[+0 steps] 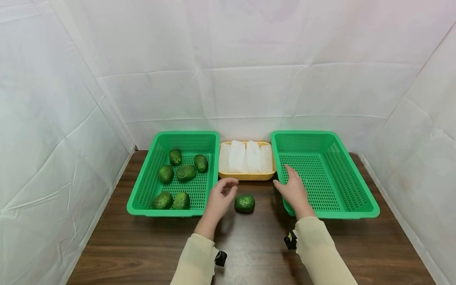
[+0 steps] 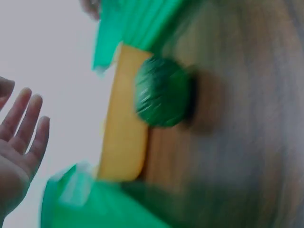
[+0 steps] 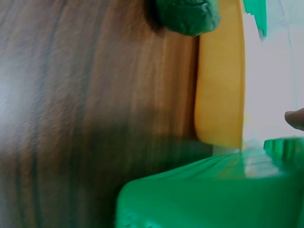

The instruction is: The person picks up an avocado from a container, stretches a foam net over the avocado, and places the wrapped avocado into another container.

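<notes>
A dark green, shiny, wrinkled fruit (image 1: pixel 244 203), avocado-like, lies on the table between the two hands. My left hand (image 1: pixel 219 201) hovers just left of it, fingers loosely bent, holding nothing. In the left wrist view the left hand (image 2: pixel 21 152) shows its fingers spread apart, away from the fruit (image 2: pixel 162 92). Over the near left rim of the right green basket (image 1: pixel 350 190) is my right hand (image 1: pixel 293 189), thumb apart from the fingers and nothing held. Only a fingertip (image 3: pixel 295 118) of it appears in the right wrist view.
Several similar fruits (image 1: pixel 186 173) lie in the left green basket (image 1: pixel 142 186). Between the baskets stands a small yellow basket (image 1: pixel 246 176) with several white foam net sleeves (image 1: pixel 253 156). White sheeting (image 1: pixel 249 95) encloses the brown wooden table (image 1: pixel 256 245) at the back and sides.
</notes>
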Available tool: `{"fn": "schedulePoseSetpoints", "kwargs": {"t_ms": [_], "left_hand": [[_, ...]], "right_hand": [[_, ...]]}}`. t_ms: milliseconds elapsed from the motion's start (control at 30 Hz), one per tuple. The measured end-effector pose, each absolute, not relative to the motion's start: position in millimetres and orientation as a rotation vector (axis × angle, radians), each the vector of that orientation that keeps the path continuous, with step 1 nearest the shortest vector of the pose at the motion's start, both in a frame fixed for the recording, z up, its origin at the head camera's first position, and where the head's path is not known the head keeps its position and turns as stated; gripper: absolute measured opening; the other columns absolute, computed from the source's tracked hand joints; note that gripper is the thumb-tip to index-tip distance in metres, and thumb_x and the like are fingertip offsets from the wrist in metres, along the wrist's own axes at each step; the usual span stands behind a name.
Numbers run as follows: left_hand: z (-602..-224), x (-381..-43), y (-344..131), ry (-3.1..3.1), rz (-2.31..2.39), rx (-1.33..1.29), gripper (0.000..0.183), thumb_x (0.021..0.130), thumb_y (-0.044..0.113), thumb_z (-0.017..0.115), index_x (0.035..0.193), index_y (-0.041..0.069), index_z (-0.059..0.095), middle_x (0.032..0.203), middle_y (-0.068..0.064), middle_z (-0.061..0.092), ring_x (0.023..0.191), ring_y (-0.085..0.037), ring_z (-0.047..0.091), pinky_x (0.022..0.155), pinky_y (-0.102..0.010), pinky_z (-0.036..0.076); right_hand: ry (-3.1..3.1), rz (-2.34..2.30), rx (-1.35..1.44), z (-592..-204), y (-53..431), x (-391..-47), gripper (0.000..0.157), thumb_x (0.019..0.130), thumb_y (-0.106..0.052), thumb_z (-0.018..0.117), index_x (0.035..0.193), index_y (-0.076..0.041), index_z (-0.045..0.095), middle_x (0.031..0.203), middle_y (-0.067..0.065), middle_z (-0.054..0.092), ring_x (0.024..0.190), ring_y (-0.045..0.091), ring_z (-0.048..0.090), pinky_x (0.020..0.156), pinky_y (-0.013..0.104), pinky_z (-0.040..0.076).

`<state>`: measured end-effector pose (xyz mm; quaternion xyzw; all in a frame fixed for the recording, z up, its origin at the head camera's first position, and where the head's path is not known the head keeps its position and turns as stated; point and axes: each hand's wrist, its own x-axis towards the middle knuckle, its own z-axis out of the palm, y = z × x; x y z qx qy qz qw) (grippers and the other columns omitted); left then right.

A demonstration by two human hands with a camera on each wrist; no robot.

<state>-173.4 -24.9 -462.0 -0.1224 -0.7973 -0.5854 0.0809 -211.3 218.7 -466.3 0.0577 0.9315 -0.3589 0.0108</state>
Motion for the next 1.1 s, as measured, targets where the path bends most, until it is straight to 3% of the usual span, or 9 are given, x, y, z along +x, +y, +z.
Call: {"fn": "schedulePoseSetpoints", "kwargs": {"t_ms": [133,233,367,467,633,867,900,1000,1100], "left_hand": [[-457.2,-171.8,-40.3,-2.486,-1.394,-0.116,0.019,0.089,0.009,0.059,0.108,0.01,0.064,0.106,-0.006,0.059,0.095,-0.024,0.054,0.075,-0.038,0.048],[-461.3,-172.0,-48.0,-2.654,-1.146,0.054,0.027,0.089,0.015,0.06,0.116,0.011,0.061,0.115,-0.009,0.056,0.105,-0.028,0.051,0.08,-0.042,0.046],[-467.1,-174.3,-51.8,-2.819,-1.051,0.153,0.036,0.09,0.025,0.059,0.124,0.013,0.056,0.122,-0.011,0.053,0.101,-0.03,0.054,0.073,-0.043,0.048],[-467.6,-176.3,-52.6,-2.858,-1.081,0.188,0.037,0.09,0.028,0.059,0.124,0.014,0.055,0.121,-0.011,0.053,0.093,-0.029,0.058,0.067,-0.042,0.049],[-465.5,-179.0,-53.1,-2.85,-1.175,0.217,0.038,0.088,0.026,0.063,0.124,0.016,0.056,0.114,-0.008,0.055,0.093,-0.027,0.059,0.069,-0.041,0.049],[-464.7,-179.1,-54.6,-2.85,-1.196,0.257,0.038,0.088,0.027,0.064,0.123,0.017,0.055,0.114,-0.006,0.055,0.096,-0.025,0.058,0.07,-0.041,0.049],[-464.7,-179.2,-54.4,-2.851,-1.198,0.259,0.038,0.088,0.027,0.064,0.123,0.017,0.056,0.114,-0.006,0.055,0.097,-0.025,0.058,0.07,-0.04,0.049],[-464.8,-179.6,-53.7,-2.849,-1.214,0.259,0.038,0.088,0.027,0.064,0.123,0.017,0.056,0.115,-0.006,0.055,0.098,-0.025,0.057,0.07,-0.04,0.049],[-464.9,-179.2,-53.5,-2.85,-1.219,0.258,0.037,0.087,0.027,0.065,0.122,0.017,0.056,0.113,-0.007,0.055,0.097,-0.024,0.058,0.069,-0.04,0.049]], "right_hand": [[3.053,-1.193,0.031,-460.6,204.1,-216.4,0.062,0.088,-0.021,0.06,0.142,-0.006,0.035,0.151,0.016,0.016,0.136,0.041,0.013,0.103,0.059,0.02],[3.09,-1.225,-0.105,-459.2,189.0,-223.0,0.055,0.088,-0.016,0.06,0.138,-0.006,0.041,0.15,0.013,0.018,0.136,0.038,0.014,0.101,0.057,0.026],[3.037,-1.174,-0.185,-461.8,168.9,-233.6,0.046,0.093,-0.015,0.054,0.137,-0.008,0.044,0.149,0.013,0.023,0.134,0.034,0.024,0.095,0.051,0.037],[2.983,-1.087,-0.154,-465.2,157.5,-241.3,0.042,0.096,-0.016,0.046,0.137,-0.01,0.044,0.148,0.014,0.025,0.133,0.034,0.027,0.096,0.049,0.037],[2.972,-0.928,-0.075,-471.5,150.1,-250.7,0.038,0.097,-0.016,0.043,0.134,-0.013,0.049,0.146,0.019,0.026,0.129,0.038,0.032,0.096,0.051,0.037],[2.927,-0.803,-0.096,-479.7,147.1,-256.3,0.039,0.096,-0.011,0.04,0.132,-0.018,0.053,0.147,0.023,0.021,0.128,0.047,0.028,0.082,0.049,0.045],[2.925,-0.793,-0.088,-480.0,147.2,-257.2,0.04,0.096,-0.011,0.04,0.134,-0.019,0.051,0.147,0.024,0.02,0.124,0.047,0.034,0.08,0.049,0.046],[2.967,-0.801,-0.078,-480.7,149.0,-261.0,0.042,0.095,-0.009,0.041,0.136,-0.015,0.048,0.145,0.026,0.024,0.12,0.045,0.041,0.075,0.046,0.047],[3.008,-0.825,-0.047,-481.5,149.6,-265.3,0.04,0.096,-0.011,0.043,0.135,-0.007,0.046,0.139,0.027,0.033,0.115,0.041,0.047,0.083,0.048,0.046]]}}
